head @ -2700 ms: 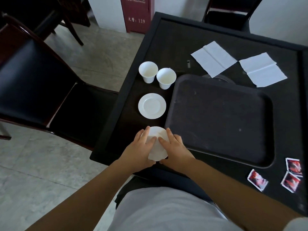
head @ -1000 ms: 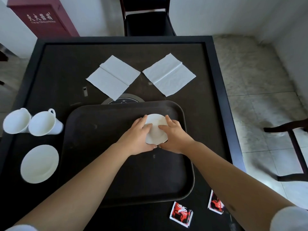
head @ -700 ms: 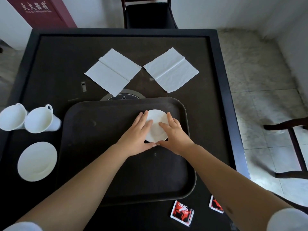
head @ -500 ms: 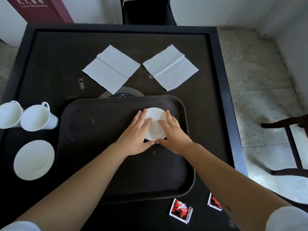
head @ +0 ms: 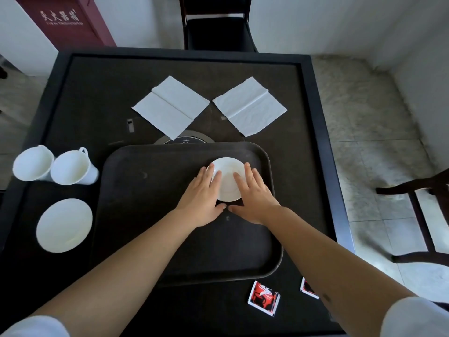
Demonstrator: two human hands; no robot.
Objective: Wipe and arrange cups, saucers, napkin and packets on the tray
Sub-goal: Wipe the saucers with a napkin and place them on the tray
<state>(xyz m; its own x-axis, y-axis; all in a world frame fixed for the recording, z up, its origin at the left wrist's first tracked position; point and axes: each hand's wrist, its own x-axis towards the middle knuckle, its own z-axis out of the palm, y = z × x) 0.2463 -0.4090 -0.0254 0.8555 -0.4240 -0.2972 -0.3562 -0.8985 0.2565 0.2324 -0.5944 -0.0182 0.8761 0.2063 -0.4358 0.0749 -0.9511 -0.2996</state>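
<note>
I see the white saucer [head: 227, 181] on the tray's [head: 145, 215] far right, both flat-fingered hands, left hand [head: 201, 198] and right hand [head: 254, 195], resting on its sides.

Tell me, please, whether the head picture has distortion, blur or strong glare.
Head view: wide-angle bending curves the table edges; the forearms at the bottom look stretched. The saucer under both hands stays sharp. Soft daylight, no hard glare; the tray shows only a dull sheen.
</note>
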